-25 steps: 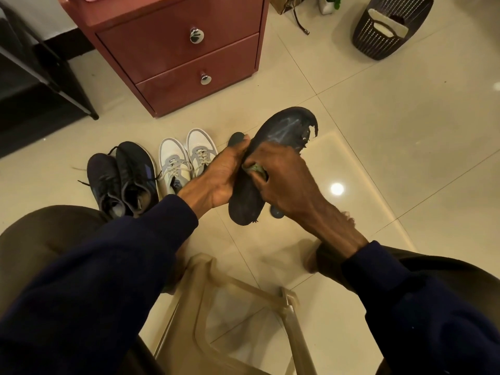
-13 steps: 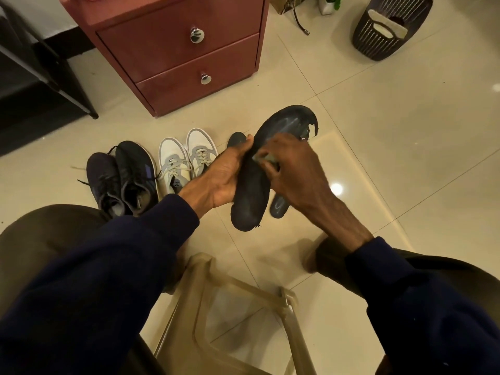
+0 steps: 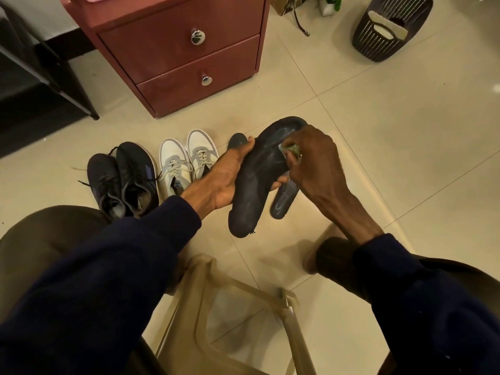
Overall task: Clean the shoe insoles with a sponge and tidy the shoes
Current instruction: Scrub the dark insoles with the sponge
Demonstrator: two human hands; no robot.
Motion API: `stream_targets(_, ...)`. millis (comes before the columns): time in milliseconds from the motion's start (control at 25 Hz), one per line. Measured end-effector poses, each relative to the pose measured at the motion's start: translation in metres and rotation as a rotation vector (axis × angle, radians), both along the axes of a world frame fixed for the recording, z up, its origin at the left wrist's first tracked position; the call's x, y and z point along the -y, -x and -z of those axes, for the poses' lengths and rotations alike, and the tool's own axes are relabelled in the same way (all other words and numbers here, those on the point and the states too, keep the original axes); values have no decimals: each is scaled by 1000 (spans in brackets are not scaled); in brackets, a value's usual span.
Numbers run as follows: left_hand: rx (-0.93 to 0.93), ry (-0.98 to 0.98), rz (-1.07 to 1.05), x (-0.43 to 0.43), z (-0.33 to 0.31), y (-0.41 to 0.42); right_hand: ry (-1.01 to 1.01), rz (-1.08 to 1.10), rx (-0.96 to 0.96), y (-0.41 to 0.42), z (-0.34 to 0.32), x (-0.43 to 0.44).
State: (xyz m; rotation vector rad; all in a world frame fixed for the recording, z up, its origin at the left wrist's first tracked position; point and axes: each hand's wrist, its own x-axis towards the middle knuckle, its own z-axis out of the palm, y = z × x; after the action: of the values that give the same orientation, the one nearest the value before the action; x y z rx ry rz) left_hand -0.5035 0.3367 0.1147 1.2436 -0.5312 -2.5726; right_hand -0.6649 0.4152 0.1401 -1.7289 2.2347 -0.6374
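1. The right hand has travelled up the insole. A second ago it worked the middle; now it sits at the toe end and covers the ragged tip that showed before.
2. I read this as a scrubbing stroke reaching the toe, so this face looks nearly covered. The rest of the task seems still to come.
3. The right hand's fingers are curled tight round a small green sponge and press it on the insole; only a corner peeks out under the knuckles.
4. The left hand, just below and left of the right, grips the insole mid-length and holds it off the floor. Its thumb lies over the near edge and its fingertips wrap the far one.
5. The insole is thin, dark and long with rounded ends. Pale streaks cross its matt face, and small frayed tags hang at the heel.
6. A second insole, smoother and faintly glossy, shows from behind it under the right wrist. I cannot tell whether it lies on the tiles.
7. Left of the left hand stand the dark shoes and the white laced shoes, side by side on shiny tiles.
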Motion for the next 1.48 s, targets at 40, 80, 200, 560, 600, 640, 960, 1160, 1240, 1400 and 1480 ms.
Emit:
stream_targets(40,-12,-3,6,-1,-2,1,-13,45,23,4,1,-2)
stream_targets(80,-22,-6,9,-1,-3,1,-4,6,28,-2,3,-3)
stream_targets(200,32,31,18,3,3,-3,16,-322,73,-45,0,-11)
stream_targets(560,-75,-41,51,-2,1,0,105,65,74,-1,6,-3)
stream_targets(600,-73,-38,40,-1,3,-1,104,-48,83,-13,8,-3)
stream_targets(640,-70,-40,33,0,3,-2,88,-191,68,-28,8,-5)
stream_targets(960,-121,-67,115,-1,-5,-1,95,132,111,6,7,1)
stream_targets(1160,-40,-34,55,3,5,-4,53,-313,23,-33,4,1)
stream_targets(1240,-60,-23,64,2,0,-3,63,-105,29,-11,-3,6)
stream_targets(1400,-61,-22,67,0,-3,0,52,-15,113,-6,-3,0)
stream_targets(1480,-9,-10,58,2,1,-1,41,-254,102,-36,1,-4)
